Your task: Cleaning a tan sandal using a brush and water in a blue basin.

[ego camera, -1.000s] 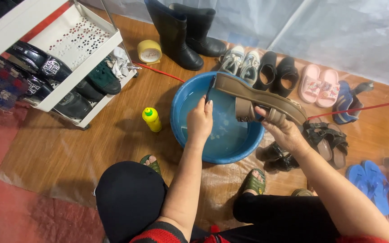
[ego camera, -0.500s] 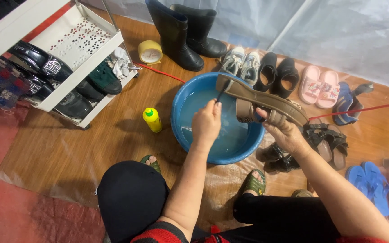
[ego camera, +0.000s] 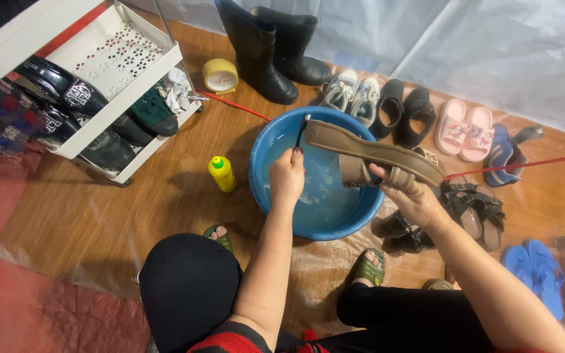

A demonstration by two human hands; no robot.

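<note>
My right hand (ego camera: 412, 196) grips a brown sandal (ego camera: 369, 151) by its straps, sole turned up, over the blue basin (ego camera: 263, 147) of soapy water. My left hand (ego camera: 287, 176) is shut on a small brush (ego camera: 301, 131) whose head rests at the sandal's left tip, above the water. I am squatting, with green slippers (ego camera: 369, 267) on my feet at the basin's near side.
A yellow bottle (ego camera: 221, 173) stands left of the basin. Black boots (ego camera: 266, 49), sneakers (ego camera: 351, 91), black shoes (ego camera: 405, 108), pink slides (ego camera: 465, 131) and blue sandals (ego camera: 536, 271) ring the back and right. A white shoe rack (ego camera: 109, 72) stands left, a tape roll (ego camera: 220, 75) behind.
My left hand with the brush has slid along the sandal's left end, first down towards the water, then back up. The sandal has stayed over the basin.
</note>
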